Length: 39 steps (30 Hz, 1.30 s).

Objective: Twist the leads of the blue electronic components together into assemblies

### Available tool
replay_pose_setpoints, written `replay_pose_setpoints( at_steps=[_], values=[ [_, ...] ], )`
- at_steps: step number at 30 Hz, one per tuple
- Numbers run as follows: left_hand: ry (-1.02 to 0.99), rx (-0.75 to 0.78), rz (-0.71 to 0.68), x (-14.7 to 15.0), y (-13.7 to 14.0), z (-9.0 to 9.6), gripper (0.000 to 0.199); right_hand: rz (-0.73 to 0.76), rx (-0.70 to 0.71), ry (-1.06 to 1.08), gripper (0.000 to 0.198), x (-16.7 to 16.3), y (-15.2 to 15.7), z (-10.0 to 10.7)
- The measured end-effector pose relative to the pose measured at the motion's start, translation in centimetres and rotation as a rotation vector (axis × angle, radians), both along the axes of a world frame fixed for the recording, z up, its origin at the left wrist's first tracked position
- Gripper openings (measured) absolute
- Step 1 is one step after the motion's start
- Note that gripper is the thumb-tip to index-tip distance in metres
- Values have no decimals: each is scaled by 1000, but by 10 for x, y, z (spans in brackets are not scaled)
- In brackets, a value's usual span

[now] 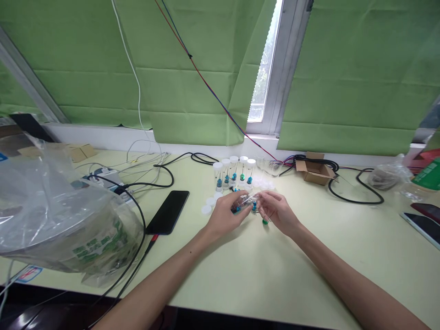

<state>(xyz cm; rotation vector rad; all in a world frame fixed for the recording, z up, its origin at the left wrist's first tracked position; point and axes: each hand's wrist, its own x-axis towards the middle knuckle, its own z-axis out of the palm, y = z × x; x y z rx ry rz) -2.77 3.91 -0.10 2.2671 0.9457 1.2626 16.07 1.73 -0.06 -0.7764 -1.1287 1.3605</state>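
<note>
Between the thumb and fingers of my left hand (225, 211) is a clear plastic vial (248, 200), lying tilted. My right hand (280, 211) is closed at the vial's right end, fingertips bent together; what they pinch is too small to make out. Beyond both hands stand several capped clear vials (234, 168) in a row, each with a small blue or green dark-stemmed piece inside. Loose blue pieces (254, 207) lie under and between my hands, partly hidden. A green piece (265, 222) rests below my right fingers. Loose white caps (206, 210) lie left of my left hand.
A black phone (168, 212) lies left of my arms, beside a large plastic-wrapped tub (68, 229). Black cables (165, 176) cross the table (275, 275). At the back right are an open cardboard box (315, 172) and clear bags (388, 174). Another phone (422, 227) lies far right.
</note>
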Motion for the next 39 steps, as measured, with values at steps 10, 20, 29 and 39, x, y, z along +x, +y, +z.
replay_pose_setpoints(
  at_steps=[10,20,29,39],
  values=[
    [-414,-526,-129,0,3,12,39,-513,354,-628,33,-4,-3,-7],
    [-476,-682,-219,1,2,10,32,-508,441,-828,28,-3,-1,-13],
    [-340,-540,-220,2,2,4,27,-529,458,-926,23,-3,0,-14],
    [-249,-408,-203,6,-6,6,21,-526,439,-1036,10,1,4,-17]
  ],
)
